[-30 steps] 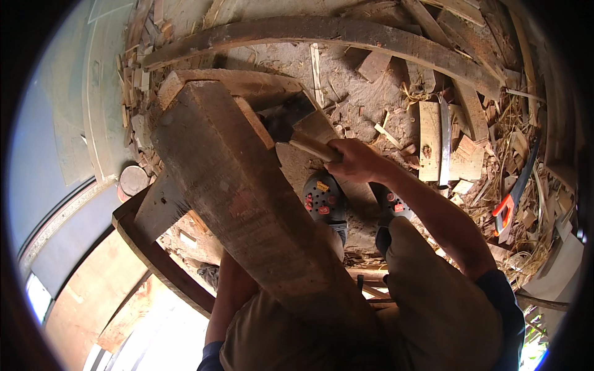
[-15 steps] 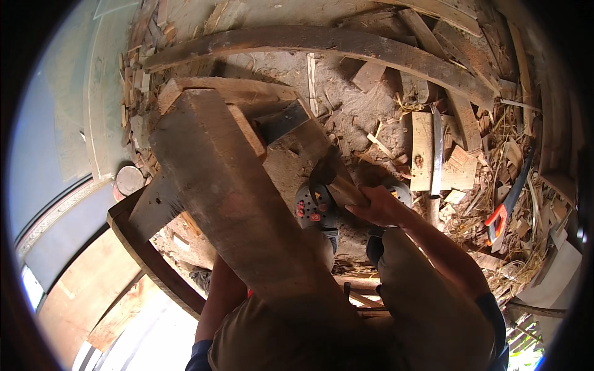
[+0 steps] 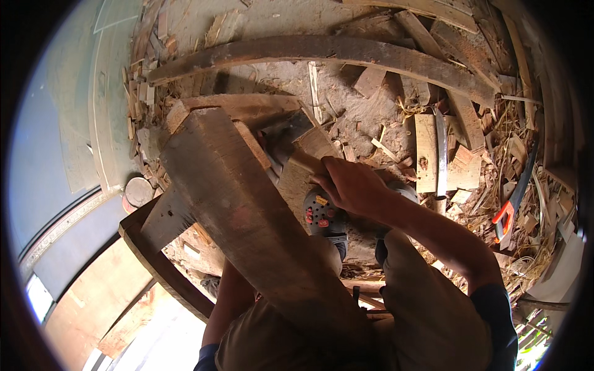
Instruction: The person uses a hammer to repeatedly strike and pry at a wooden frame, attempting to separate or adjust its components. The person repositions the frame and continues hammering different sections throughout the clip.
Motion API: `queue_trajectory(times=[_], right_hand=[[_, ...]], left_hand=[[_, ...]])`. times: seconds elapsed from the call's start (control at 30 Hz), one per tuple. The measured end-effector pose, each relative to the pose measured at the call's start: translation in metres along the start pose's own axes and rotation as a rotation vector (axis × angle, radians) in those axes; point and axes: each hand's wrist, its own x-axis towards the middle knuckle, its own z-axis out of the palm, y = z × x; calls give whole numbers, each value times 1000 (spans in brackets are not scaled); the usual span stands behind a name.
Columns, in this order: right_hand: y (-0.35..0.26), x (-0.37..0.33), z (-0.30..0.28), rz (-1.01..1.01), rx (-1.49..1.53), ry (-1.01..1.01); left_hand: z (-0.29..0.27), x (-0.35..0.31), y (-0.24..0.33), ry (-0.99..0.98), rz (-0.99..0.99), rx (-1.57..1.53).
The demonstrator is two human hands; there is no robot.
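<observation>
My right hand [image 3: 354, 187] is closed round the pale wooden handle [image 3: 308, 162] of a chopping knife. Its dark blade [image 3: 279, 146] is smeared by motion and reaches in beside a wooden block [image 3: 317, 143]. A thick, dark wooden beam [image 3: 241, 204] slopes from my lap up to the left. My left forearm [image 3: 232, 303] goes in under this beam, which hides my left hand. Beyond the beam's upper end lies another timber [image 3: 260, 105], and a shorter cut piece [image 3: 252, 143] leans along its right side.
A long curved plank [image 3: 322, 48] crosses the far floor. To the right, a long blade [image 3: 441, 151] lies on a pale board [image 3: 426, 176], and an orange-handled handsaw [image 3: 508, 213] rests among straw and offcuts. My clog [image 3: 323, 213] is close below the block. A round tin [image 3: 138, 190] stands left.
My right hand has moved up and to the left with the chopping knife, bringing the blade in beside the block. The whole view has shifted slightly.
</observation>
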Motion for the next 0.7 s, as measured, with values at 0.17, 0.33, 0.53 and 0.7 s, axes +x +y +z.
queue_trajectory(times=[0.17, 0.33, 0.53, 0.7], right_hand=[[-18, 9, -17, -93, -30, 53], [5, 14, -19, -33, -115, 26], [-14, 17, -15, -179, 12, 69], [3, 15, -23, 93, 40, -74]], left_hand=[[-9, -6, -4, 64, 14, -50], [0, -6, 10, 91, 39, -139], [-23, -5, 4, 131, 31, -138], [8, 4, 1, 28, 14, -24]])
